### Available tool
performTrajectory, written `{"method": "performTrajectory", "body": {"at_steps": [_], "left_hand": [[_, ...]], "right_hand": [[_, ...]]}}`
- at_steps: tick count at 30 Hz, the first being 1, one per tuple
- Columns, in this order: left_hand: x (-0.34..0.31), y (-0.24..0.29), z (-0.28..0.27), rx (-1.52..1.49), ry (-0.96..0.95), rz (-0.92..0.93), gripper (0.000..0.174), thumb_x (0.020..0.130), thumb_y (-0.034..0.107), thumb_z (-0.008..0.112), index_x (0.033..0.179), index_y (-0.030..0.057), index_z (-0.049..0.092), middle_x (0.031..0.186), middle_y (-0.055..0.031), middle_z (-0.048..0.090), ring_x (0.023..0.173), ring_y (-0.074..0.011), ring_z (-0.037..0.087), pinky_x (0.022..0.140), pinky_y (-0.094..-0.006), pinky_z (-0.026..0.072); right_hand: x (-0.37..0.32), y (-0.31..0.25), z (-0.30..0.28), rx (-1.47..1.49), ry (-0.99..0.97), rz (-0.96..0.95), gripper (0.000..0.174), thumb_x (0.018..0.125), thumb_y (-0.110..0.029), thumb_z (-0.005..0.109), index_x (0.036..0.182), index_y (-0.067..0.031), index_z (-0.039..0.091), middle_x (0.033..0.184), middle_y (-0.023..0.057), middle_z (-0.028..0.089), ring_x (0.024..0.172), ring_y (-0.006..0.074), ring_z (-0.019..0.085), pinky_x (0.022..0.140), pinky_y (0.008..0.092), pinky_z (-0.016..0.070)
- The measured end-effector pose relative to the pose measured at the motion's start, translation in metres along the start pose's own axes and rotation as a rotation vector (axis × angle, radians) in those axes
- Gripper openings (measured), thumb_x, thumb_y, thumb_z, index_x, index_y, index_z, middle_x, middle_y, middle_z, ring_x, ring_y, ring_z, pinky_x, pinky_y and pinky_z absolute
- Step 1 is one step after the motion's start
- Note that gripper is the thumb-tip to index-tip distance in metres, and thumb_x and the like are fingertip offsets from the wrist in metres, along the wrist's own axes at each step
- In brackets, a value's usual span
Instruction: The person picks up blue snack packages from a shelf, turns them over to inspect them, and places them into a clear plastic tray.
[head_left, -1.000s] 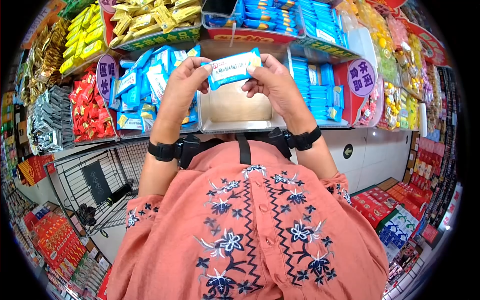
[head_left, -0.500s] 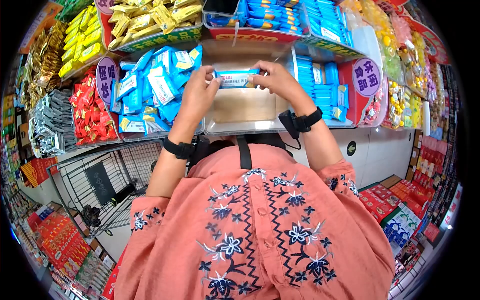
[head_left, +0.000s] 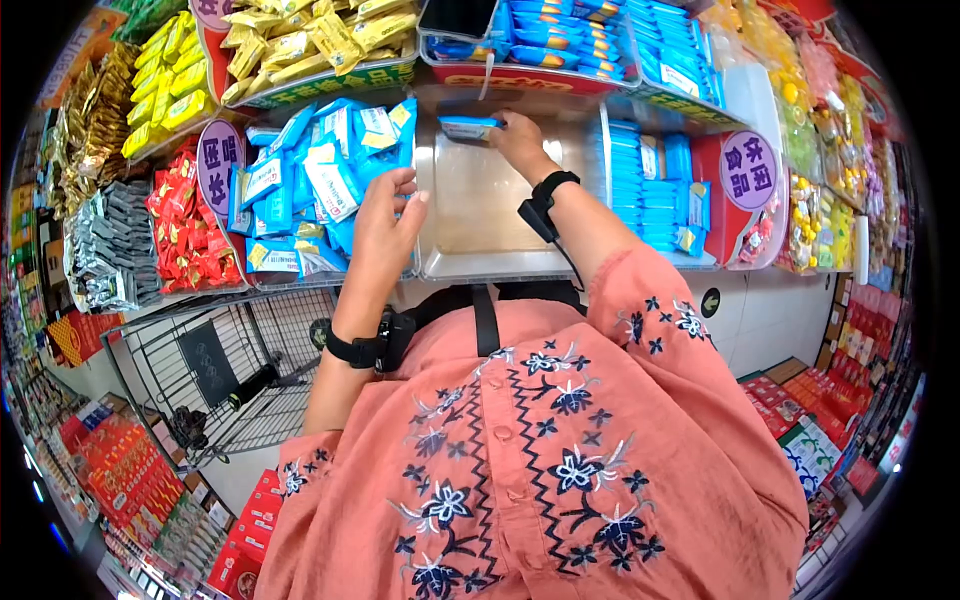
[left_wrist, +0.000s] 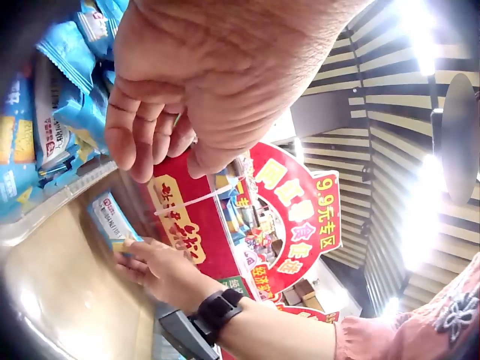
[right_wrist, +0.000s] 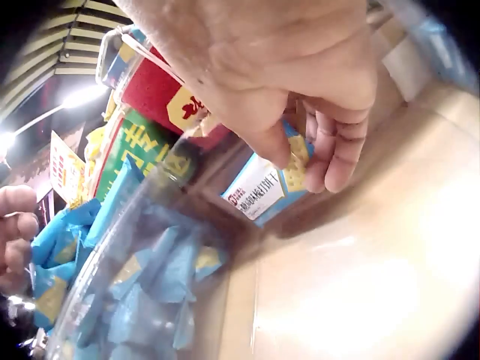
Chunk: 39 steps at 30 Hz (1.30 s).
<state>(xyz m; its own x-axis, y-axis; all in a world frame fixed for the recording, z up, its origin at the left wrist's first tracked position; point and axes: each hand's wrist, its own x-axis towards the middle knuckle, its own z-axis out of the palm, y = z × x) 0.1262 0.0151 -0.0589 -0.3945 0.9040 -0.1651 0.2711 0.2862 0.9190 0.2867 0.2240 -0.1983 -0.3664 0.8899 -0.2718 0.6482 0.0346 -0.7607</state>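
Note:
My right hand (head_left: 524, 146) pinches one end of a blue-and-white wrapped snack packet (head_left: 464, 128) at the far end of a clear bin (head_left: 485, 225) with a tan bottom. In the right wrist view, thumb and fingers grip the yellow-patterned end of the packet (right_wrist: 259, 192), and its printed white face shows. My left hand (head_left: 386, 228) hovers by the bin's left wall with loosely bent fingers and nothing in them. Beside it lies a heap of similar blue packets (head_left: 330, 185) in the neighbouring bin.
More blue packets (head_left: 655, 205) stand in rows to the right. Behind are bins of yellow-wrapped snacks (head_left: 330, 35) and a dark-screened device (head_left: 458, 18) above the bin's back edge. Red packets (head_left: 188, 230) lie at left. A wire shopping cart (head_left: 215, 365) stands below left.
Both hands held the packet before. The left hand has let go and drawn back toward the body, while the right hand has carried the packet to the far end of the bin.

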Motion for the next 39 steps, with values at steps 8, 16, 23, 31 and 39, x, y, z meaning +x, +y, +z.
{"method": "performTrajectory", "body": {"at_steps": [8, 16, 23, 31, 39], "left_hand": [[0.002, -0.003, 0.003, 0.000, -0.013, -0.024, 0.036, 0.096, 0.014, 0.065, 0.126, -0.0040, 0.057, 0.110, -0.0122, 0.066, 0.087, -0.0103, 0.061, 0.081, -0.0262, 0.0511], [0.010, -0.001, 0.009, -0.027, -0.022, -0.045, 0.036, 0.096, 0.014, 0.065, 0.126, -0.0056, 0.057, 0.110, -0.0111, 0.065, 0.088, -0.0103, 0.061, 0.082, -0.0262, 0.0512], [0.010, -0.007, 0.009, -0.058, -0.026, -0.048, 0.035, 0.097, 0.014, 0.064, 0.126, -0.0045, 0.057, 0.109, -0.0093, 0.065, 0.090, -0.0104, 0.060, 0.080, -0.0250, 0.0508], [0.004, -0.001, 0.003, -0.060, -0.030, -0.093, 0.035, 0.097, 0.016, 0.063, 0.126, -0.0032, 0.057, 0.108, -0.0057, 0.064, 0.089, -0.0093, 0.059, 0.074, -0.0232, 0.0498], [-0.003, -0.004, 0.001, -0.147, -0.006, -0.105, 0.035, 0.097, 0.015, 0.063, 0.126, -0.0031, 0.056, 0.109, -0.0088, 0.064, 0.089, -0.0122, 0.061, 0.076, -0.0257, 0.0506]], "right_hand": [[0.013, 0.018, 0.022, 0.036, 0.042, 0.029, 0.036, 0.082, -0.020, 0.069, 0.112, 0.0006, 0.069, 0.104, 0.0255, 0.070, 0.100, 0.0392, 0.067, 0.090, 0.0407, 0.0513], [0.017, 0.015, 0.044, 0.089, 0.173, 0.068, 0.044, 0.078, -0.027, 0.077, 0.104, 0.0071, 0.067, 0.086, 0.0197, 0.071, 0.081, 0.0310, 0.070, 0.077, 0.0385, 0.0527], [0.026, 0.024, 0.064, 0.141, 0.238, 0.099, 0.036, 0.077, -0.024, 0.078, 0.093, 0.0076, 0.070, 0.082, 0.0185, 0.071, 0.073, 0.0277, 0.069, 0.071, 0.0380, 0.0521], [0.025, 0.019, 0.062, 0.547, 0.267, 0.305, 0.032, 0.077, -0.022, 0.077, 0.081, 0.0068, 0.065, 0.079, 0.0193, 0.068, 0.076, 0.0296, 0.067, 0.070, 0.0376, 0.0506], [0.022, 0.006, 0.050, 0.681, -0.009, 0.352, 0.019, 0.087, -0.010, 0.066, 0.074, 0.0014, 0.059, 0.073, 0.0080, 0.063, 0.060, 0.0144, 0.058, 0.054, 0.0288, 0.0445]]}}
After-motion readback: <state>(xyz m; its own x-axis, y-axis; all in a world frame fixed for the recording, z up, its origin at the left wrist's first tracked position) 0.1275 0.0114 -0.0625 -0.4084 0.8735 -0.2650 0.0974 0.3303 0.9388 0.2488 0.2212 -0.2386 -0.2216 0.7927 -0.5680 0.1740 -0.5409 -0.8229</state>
